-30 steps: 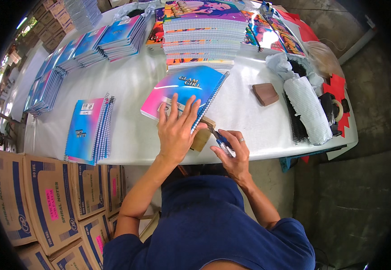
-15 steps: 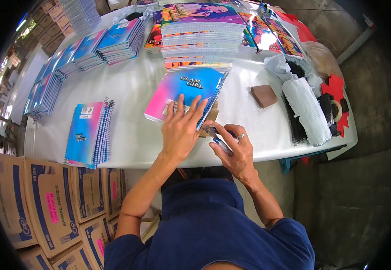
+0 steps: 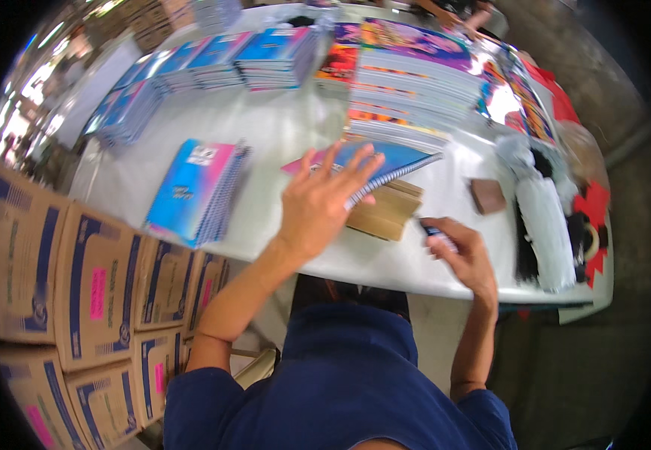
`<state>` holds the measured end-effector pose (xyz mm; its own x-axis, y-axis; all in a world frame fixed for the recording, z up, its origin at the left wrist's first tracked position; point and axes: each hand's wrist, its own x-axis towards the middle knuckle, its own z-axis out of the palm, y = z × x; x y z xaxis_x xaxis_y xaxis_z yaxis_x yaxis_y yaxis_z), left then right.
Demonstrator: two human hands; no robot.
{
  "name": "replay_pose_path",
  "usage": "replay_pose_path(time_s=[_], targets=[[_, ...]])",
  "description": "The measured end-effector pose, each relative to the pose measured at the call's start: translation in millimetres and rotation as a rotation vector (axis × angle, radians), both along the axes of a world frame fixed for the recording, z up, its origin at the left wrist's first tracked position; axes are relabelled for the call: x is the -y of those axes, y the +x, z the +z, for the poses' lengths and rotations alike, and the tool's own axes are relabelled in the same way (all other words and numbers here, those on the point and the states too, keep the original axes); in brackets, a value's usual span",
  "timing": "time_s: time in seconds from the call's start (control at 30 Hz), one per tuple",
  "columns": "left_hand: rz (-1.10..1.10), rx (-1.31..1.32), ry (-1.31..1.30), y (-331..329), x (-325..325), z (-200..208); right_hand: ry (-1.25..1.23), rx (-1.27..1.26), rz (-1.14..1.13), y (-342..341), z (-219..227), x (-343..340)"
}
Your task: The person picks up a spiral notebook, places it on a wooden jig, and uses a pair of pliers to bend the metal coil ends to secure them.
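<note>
A blue-and-pink spiral notebook (image 3: 396,155) lies tilted beneath my left hand (image 3: 318,199). The fingers spread over its cover, and the thumb shows by the white-looking coil on its near edge. Just below the coil, a tan block (image 3: 385,212), of wood or cardboard, rests on the table. My right hand (image 3: 460,251) is closed around small pliers (image 3: 441,238) with dark handles, apart from the notebook and right of the block. Motion blur hides the pliers' jaws in part.
Blue-and-pink notebooks (image 3: 194,187) lie at the left, with more stacks (image 3: 276,56) behind. A tall notebook pile (image 3: 415,82) stands beyond my hands. A brown block (image 3: 487,196) and a white wrapped bundle (image 3: 544,232) sit right. Cartons (image 3: 100,285) line the lower left; another person's hands (image 3: 475,15) show at back.
The view has swung, so the table's things sit farther right. My right hand with the pliers has drawn away from the coil. The notebook has tilted under my left hand, exposing more block.
</note>
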<state>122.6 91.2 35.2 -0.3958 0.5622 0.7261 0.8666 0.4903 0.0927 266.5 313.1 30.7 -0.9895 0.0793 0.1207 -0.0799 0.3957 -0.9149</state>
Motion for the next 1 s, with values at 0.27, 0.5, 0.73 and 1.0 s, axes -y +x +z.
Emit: replay_pose_path(time_s=[0.27,0.5,0.73,1.0], targets=[[0.296,0.136,0.11,-50.3,166.0,57.0,0.864,-0.166,-0.452,-47.0,-103.2,-100.1],[0.193,0.773,-0.422,-54.8,261.0,-12.9,0.605,-0.493,-0.565,-105.7,-53.6,-149.6],[0.092,0.746,-0.028,-73.3,230.2,0.3,-0.006,0.055,-0.52,-219.3,92.1,-159.4],[-0.141,0.618,0.197,-95.2,99.6,6.4,0.016,0.029,-0.372,-224.3,116.9,-189.4]])
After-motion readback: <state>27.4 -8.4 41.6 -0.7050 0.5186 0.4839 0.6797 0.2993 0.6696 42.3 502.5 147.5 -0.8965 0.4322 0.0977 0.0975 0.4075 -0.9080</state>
